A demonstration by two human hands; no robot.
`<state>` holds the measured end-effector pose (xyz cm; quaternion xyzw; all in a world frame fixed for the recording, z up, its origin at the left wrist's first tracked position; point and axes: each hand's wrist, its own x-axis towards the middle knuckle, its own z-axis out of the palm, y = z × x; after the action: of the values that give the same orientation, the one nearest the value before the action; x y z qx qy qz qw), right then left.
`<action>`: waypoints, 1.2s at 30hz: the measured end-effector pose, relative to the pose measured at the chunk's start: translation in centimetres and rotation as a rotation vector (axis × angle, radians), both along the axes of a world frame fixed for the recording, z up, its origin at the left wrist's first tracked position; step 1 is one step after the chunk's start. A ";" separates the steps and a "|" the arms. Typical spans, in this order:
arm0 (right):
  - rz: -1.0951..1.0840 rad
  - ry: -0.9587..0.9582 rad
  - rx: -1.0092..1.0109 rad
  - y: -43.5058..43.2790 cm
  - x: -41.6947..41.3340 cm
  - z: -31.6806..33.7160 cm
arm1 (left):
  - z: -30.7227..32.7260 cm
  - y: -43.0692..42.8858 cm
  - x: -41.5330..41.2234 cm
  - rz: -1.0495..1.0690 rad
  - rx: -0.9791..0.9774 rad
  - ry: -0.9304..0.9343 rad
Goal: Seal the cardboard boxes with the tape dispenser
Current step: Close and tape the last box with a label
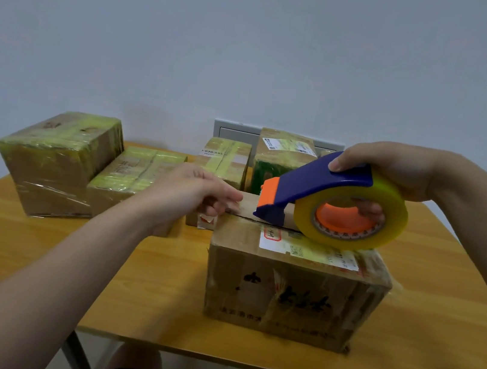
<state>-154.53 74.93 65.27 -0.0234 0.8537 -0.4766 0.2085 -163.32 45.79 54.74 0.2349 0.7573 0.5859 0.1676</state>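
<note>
While right hand (395,172) grips tape dispenser (313,191), thumb on blue handle, fingers through orange core, dispenser rests on top of front box (293,289), nose over flap seam. Left hand (193,192) at box's left top edge, fingers bent against it; real grip or not, cannot tell. Taped boxes (59,160) behind, on wooden table (34,263).

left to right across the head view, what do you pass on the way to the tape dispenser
big tape-wrapped box → lower tape-wrapped box → left hand → tape dispenser
</note>
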 end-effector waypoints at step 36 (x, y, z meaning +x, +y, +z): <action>-0.007 -0.050 0.116 -1.3 -1.1 0.3 | -2.7 1.9 1.0 0.155 -0.087 0.389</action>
<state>-155.62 73.60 65.55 0.0035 0.8744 -0.4277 0.2293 -162.29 47.73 52.07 0.2772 0.8159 0.5072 -0.0175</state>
